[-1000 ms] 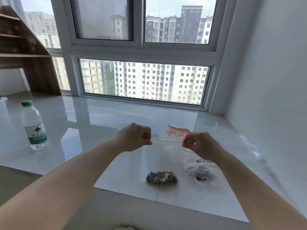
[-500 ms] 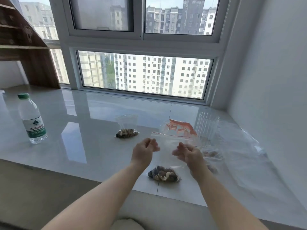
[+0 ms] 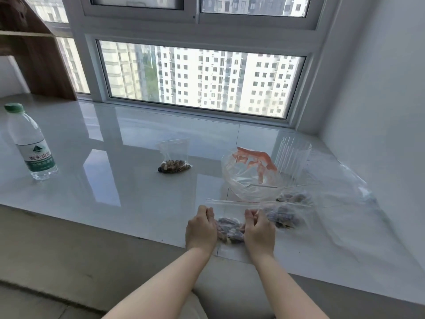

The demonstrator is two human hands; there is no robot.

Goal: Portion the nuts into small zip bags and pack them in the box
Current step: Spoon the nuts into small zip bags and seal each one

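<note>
Hands: left hand (image 3: 201, 229), right hand (image 3: 259, 230) pinch clear crinkly zip bag (image 3: 230, 212); lumpy nuts (image 3: 230, 229) inside.

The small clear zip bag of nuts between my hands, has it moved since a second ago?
Yes. The small clear zip bag of nuts was held up; now it lies on the white sill's near edge.

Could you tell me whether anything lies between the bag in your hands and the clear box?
Yes. The bag of nuts, pinched by the left hand and right hand, faces the large bag with red print, lying just before the clear box.
</note>
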